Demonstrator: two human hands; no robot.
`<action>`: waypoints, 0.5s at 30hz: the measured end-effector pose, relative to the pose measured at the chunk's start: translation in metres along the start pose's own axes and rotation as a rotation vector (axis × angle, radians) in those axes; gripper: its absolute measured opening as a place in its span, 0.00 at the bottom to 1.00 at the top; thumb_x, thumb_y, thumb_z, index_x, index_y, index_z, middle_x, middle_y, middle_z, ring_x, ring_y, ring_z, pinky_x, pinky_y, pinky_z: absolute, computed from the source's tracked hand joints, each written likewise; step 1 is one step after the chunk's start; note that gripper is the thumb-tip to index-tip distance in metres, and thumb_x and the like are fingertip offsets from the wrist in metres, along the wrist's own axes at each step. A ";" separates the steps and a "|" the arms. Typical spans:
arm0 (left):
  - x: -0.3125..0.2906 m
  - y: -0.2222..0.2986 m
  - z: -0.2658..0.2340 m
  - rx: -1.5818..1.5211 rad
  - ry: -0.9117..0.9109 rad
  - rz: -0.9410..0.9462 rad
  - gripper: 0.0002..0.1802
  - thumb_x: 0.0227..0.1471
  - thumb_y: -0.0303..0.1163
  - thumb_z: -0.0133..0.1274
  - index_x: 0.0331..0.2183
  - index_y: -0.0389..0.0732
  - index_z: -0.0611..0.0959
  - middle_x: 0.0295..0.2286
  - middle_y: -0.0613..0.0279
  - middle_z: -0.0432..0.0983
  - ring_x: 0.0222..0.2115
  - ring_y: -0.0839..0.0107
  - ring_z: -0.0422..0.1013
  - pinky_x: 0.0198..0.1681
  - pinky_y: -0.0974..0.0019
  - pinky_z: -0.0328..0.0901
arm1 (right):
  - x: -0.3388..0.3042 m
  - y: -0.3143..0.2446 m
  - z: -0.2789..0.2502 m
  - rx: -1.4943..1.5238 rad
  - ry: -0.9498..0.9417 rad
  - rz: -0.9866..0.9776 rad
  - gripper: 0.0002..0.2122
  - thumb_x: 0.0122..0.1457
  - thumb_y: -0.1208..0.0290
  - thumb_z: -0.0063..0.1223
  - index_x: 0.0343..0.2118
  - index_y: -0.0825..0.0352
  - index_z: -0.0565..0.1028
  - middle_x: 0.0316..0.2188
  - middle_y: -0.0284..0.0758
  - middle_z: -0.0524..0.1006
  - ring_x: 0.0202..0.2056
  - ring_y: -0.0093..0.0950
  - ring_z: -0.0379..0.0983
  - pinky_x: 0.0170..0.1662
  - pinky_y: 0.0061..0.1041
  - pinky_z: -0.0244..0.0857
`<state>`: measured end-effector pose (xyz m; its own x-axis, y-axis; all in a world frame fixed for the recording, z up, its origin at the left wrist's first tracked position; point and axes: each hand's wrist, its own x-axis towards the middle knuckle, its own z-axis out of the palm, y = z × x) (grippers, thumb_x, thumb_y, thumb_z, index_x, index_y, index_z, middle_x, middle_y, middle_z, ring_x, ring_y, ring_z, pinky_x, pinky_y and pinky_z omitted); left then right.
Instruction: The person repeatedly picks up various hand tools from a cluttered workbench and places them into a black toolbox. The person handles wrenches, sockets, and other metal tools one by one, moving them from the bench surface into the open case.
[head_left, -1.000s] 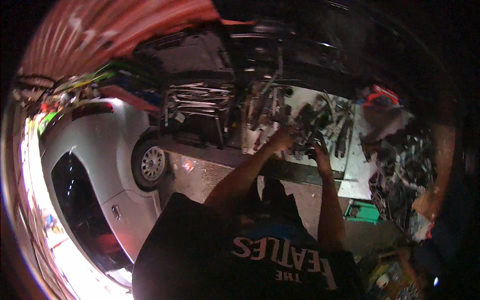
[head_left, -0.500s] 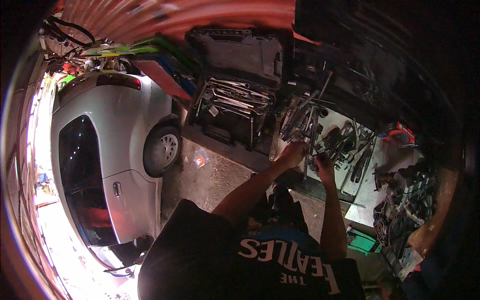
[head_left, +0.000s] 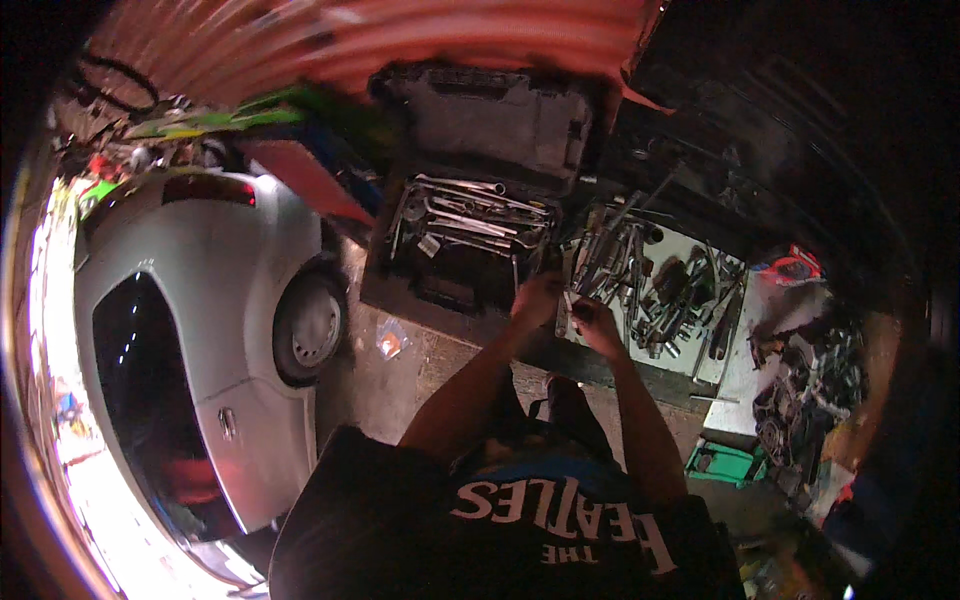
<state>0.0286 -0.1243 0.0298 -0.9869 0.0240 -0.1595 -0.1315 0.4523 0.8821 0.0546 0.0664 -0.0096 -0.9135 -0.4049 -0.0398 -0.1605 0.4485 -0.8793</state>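
White surface [head_left: 674, 242], hands [head_left: 538, 298] [head_left: 597, 326] by near-left corner, tools [head_left: 606, 248] apparently slanting far-right

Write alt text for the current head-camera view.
A person's left hand and right hand are close together beside an open dark toolcase and loose metal tools; a silver car stands to the left.

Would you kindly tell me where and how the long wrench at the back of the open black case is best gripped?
Probably mid-shaft, with the left hand coming from above and the near side: the long wrench lies crosswise along the back of the case, and the raised lid stands behind it.
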 end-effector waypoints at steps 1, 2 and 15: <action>0.003 -0.005 -0.012 -0.082 -0.072 -0.102 0.16 0.51 0.39 0.53 0.42 0.43 0.78 0.32 0.52 0.78 0.29 0.59 0.75 0.35 0.58 0.69 | 0.010 -0.022 0.006 -0.107 0.050 -0.060 0.09 0.52 0.69 0.56 0.37 0.63 0.75 0.31 0.41 0.76 0.31 0.38 0.75 0.33 0.31 0.69; 0.006 -0.010 -0.026 -0.156 -0.153 -0.204 0.17 0.52 0.39 0.53 0.43 0.42 0.77 0.33 0.52 0.78 0.31 0.58 0.75 0.37 0.58 0.69 | 0.018 -0.044 0.015 -0.220 0.100 -0.115 0.11 0.51 0.70 0.56 0.39 0.60 0.75 0.31 0.41 0.76 0.31 0.40 0.74 0.32 0.31 0.70; -0.025 -0.274 -0.259 0.308 -0.011 0.017 0.20 0.44 0.29 0.52 0.44 0.44 0.77 0.38 0.50 0.73 0.40 0.51 0.69 0.40 0.52 0.67 | 0.160 -0.076 0.103 -0.426 0.226 0.505 0.14 0.50 0.58 0.50 0.30 0.65 0.78 0.31 0.48 0.77 0.34 0.46 0.75 0.35 0.43 0.69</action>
<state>0.0648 -0.4794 -0.0936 -0.9873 0.0429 -0.1527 -0.0792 0.7005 0.7092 -0.0408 -0.1143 0.0018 -0.9629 0.0905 -0.2541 0.2138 0.8304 -0.5145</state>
